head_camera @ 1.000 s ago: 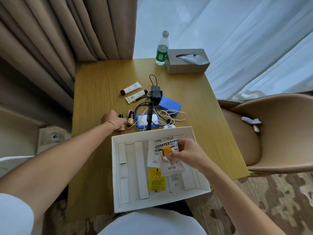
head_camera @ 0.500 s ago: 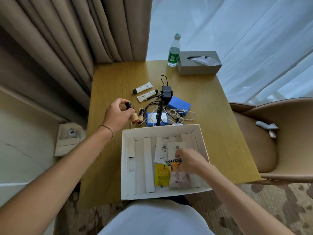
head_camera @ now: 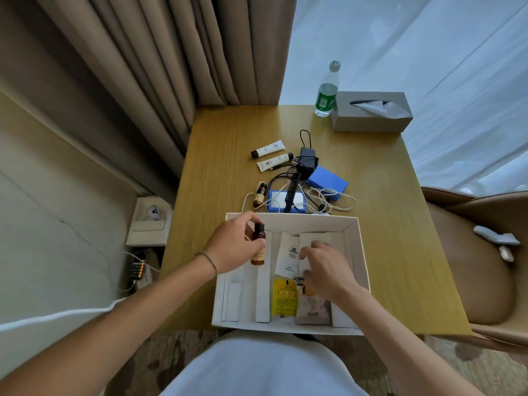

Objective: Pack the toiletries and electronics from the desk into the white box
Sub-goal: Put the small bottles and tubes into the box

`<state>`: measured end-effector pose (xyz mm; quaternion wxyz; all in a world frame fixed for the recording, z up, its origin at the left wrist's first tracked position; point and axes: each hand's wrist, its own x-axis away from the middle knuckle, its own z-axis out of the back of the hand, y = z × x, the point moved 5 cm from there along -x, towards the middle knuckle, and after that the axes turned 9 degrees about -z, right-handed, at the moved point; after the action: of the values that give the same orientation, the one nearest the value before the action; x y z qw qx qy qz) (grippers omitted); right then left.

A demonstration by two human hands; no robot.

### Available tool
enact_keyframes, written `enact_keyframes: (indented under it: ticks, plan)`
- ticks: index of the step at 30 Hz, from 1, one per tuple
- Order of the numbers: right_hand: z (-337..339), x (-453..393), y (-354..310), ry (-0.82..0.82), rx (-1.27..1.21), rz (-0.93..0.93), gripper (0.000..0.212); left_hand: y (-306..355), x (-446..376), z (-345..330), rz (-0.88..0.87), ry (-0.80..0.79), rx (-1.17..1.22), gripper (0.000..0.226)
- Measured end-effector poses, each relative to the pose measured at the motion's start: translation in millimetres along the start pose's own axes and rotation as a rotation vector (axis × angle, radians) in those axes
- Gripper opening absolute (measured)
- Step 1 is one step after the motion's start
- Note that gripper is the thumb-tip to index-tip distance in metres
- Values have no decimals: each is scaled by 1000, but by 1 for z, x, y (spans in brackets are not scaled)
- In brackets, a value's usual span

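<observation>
The white box (head_camera: 360, 252) sits at the desk's near edge. My left hand (head_camera: 233, 247) holds a small amber bottle (head_camera: 258, 248) upright over the box's left compartments. My right hand (head_camera: 324, 270) rests fingers-down on the sachets in the box: white packets (head_camera: 288, 254), a yellow sachet (head_camera: 284, 297) and a beige sachet (head_camera: 313, 310). Behind the box lie a second amber bottle (head_camera: 260, 194), two white tubes (head_camera: 268, 148), a black charger (head_camera: 308, 161), a black comb (head_camera: 291, 192), two blue boxes (head_camera: 327, 182) and white cables (head_camera: 334, 200).
A water bottle (head_camera: 325, 92) and a grey tissue box (head_camera: 371, 111) stand at the desk's far right. A tan chair (head_camera: 480, 252) is at the right. Curtains hang behind. A phone on a cable (head_camera: 138, 265) lies on the floor at the left.
My left hand lifted the amber bottle from the desk and carried it over the box. My right hand set the sachet down and now rests on the packets.
</observation>
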<state>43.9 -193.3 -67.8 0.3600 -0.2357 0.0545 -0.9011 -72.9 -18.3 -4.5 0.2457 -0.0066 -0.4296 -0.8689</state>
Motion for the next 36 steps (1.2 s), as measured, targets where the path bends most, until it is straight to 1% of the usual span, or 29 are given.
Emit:
enact_keyframes:
  ticks: [4, 8, 11, 15, 18, 20, 22, 25, 32, 36]
  plan:
    - [10, -3, -3, 60, -105, 15, 31, -8, 13, -29, 27, -132, -122, 24]
    - [17, -2, -12, 108, -225, 38, 32, -18, 19, -47, 98, -258, -323, 22]
    - [18, -2, -19, 91, -269, 48, 34, -22, 22, -61, 103, -348, -493, 20]
    - [21, -2, -26, 68, -288, 59, 36, -29, 25, -76, 147, -450, -573, 13]
    - [25, -3, -28, 74, -290, 57, 35, -36, 27, -83, 175, -478, -588, 12]
    - [29, -3, -29, 94, -300, 70, 34, -41, 29, -86, 185, -475, -600, 16]
    - [35, -2, -31, 115, -329, 88, 31, -42, 32, -87, 170, -455, -639, 18]
    - [47, -6, -33, 147, -347, 102, 30, -40, 34, -90, 98, -422, -780, 19]
    - [70, -26, -42, 184, -326, 100, 30, -42, 39, -106, 26, -530, -1005, 32]
    - [84, -49, -52, 190, -257, 93, 34, -40, 42, -104, 20, -528, -1005, 31]
